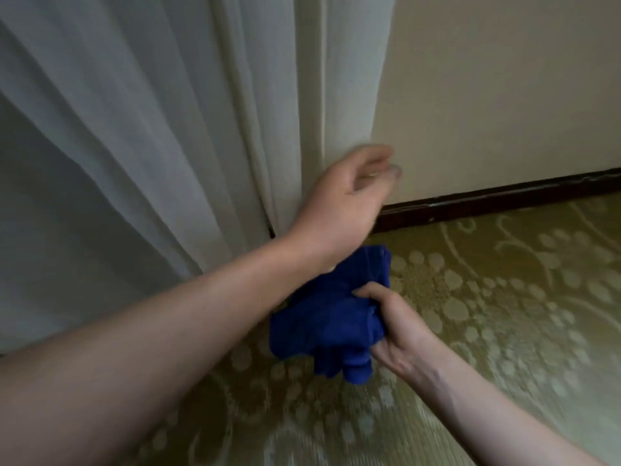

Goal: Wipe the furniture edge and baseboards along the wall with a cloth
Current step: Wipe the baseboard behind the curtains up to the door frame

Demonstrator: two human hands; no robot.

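The blue cloth (331, 314) is hanging bunched above the patterned carpet (504, 297), near the dark baseboard (497, 198). The right hand (396, 327) is gripping it, thumb and fingers curled into the folds. The left hand (346, 193) is reaching to the edge of the pale curtain (168, 112) by the cream wall (504, 79); blur is hiding whether its fingers are holding the fabric.

Blue cloth (331, 317) — bunched; dark baseboard (497, 196).
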